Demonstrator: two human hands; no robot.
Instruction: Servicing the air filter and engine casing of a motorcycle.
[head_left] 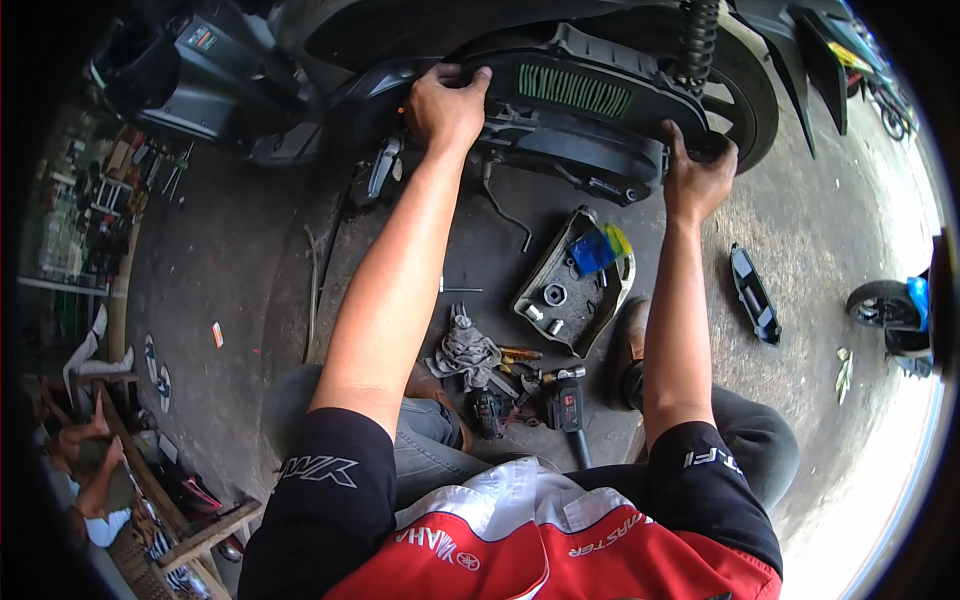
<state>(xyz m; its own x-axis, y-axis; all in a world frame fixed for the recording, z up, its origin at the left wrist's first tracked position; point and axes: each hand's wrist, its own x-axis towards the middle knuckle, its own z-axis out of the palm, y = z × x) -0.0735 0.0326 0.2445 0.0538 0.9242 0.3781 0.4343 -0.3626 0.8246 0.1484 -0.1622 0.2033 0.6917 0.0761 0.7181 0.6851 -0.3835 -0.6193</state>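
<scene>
My left hand (445, 110) grips the left end of a long black housing (665, 105) on the scooter, which holds a green pleated filter (573, 88). My right hand (700, 172) grips the housing's right end, thumb raised along it, fingers partly hidden. A black engine-side cover (570, 150) sits just below the filter. Behind the right end are a coil shock (697, 50) and the rear wheel (758, 110). On the floor between my arms, a tray-like cover (530, 298) holds a blue-and-yellow item (598, 250), a large nut (555, 295) and small parts.
Near my legs lie a grey rag (465, 352), yellow-handled tools (520, 354) and power tools (562, 405). A black elongated part (755, 295) lies right of my right arm. A blue motorcycle (915, 300) stands far right. Other people (90, 460) sit on a wooden bench at lower left.
</scene>
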